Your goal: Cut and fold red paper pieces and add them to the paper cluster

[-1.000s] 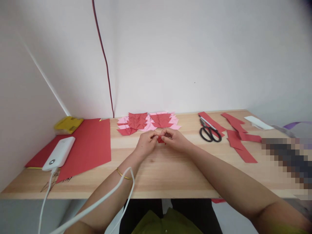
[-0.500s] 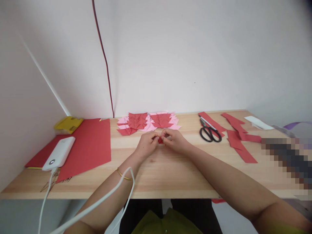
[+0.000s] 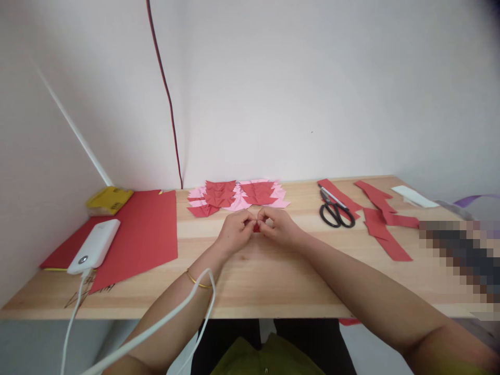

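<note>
Both of my hands meet over the middle of the wooden table. My left hand and my right hand pinch a small folded piece of red paper between their fingertips, so most of it is hidden. Just beyond my hands lies a pile of folded red and pink paper pieces.
A large red paper sheet lies at the left with a white power bank on it and a white cable hanging off the edge. A yellow packet sits at the back left. Black scissors and red paper strips lie at the right.
My fingers have drawn closer together round the red piece, so less of it shows. Arms and everything on the table stay where they were.
</note>
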Motion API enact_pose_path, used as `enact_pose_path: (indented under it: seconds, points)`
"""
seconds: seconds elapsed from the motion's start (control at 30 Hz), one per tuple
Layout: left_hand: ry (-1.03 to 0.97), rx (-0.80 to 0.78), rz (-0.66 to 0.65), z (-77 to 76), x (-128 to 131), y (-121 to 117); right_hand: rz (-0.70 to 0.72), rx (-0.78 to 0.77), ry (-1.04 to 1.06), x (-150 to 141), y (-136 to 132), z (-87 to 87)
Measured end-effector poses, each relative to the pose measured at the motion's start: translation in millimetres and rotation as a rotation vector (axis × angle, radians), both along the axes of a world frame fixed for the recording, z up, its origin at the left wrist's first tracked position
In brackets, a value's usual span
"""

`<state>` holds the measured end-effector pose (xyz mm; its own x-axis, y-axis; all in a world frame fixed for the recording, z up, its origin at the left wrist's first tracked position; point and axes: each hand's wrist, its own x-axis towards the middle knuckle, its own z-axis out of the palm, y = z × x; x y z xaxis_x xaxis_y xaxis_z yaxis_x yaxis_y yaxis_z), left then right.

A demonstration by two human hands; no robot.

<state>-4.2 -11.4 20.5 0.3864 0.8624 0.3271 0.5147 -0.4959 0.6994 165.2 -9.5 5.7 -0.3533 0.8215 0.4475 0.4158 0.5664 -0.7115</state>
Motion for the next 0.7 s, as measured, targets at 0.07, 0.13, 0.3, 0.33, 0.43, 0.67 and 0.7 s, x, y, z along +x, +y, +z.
enact_pose_path:
  seconds: [0.07, 0.13, 0.3, 0.33, 0.43, 0.67, 0.7]
  points:
    - [0.007, 0.013, -0.016, 1.7, -0.5, -1.2, 0.005, -0.008, 0.018, -0.9, -1.3, 1.3]
    - [0.020, 0.032, -0.028, 2.4, -0.5, -2.0, 0.014, -0.022, 0.042, -1.9, -2.2, 2.0]
    - [-0.034, 0.015, -0.015, -0.2, 1.7, -0.4, -0.010, -0.102, 0.092, -2.9, -0.3, 0.0]
    - [-0.068, -0.022, -0.010, -0.9, 2.2, 0.5, -0.019, -0.116, 0.097, -2.5, 0.6, -0.7]
    - [-0.181, -0.130, 0.022, -2.3, 2.7, 2.9, -0.045, -0.148, 0.110, -0.9, 2.8, -1.7]
    - [-0.259, -0.165, 0.053, -1.4, 2.6, 2.1, 0.015, -0.206, 0.176, -1.2, 0.2, 3.3]
    - [-0.252, -0.165, 0.043, -0.9, 2.8, 1.4, 0.019, -0.204, 0.175, -1.7, -0.4, 3.4]
